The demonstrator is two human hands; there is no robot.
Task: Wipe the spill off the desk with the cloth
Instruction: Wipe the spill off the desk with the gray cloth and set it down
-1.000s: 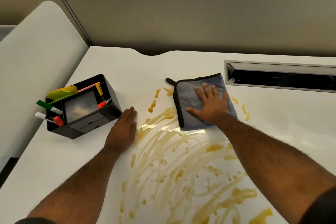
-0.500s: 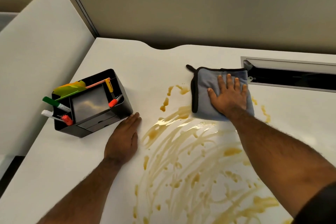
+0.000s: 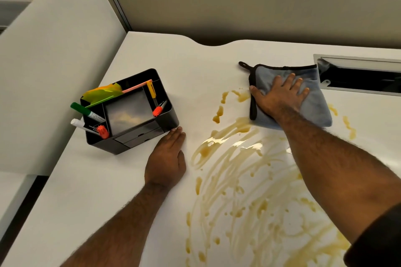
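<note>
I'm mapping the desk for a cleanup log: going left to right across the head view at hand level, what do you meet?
black organizer → left hand → brown spill → blue cloth under right hand → cable slot

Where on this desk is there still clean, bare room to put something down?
Bare desk lies behind the black organizer, and left of the left hand. The spill fills the middle, below the cloth.
</note>
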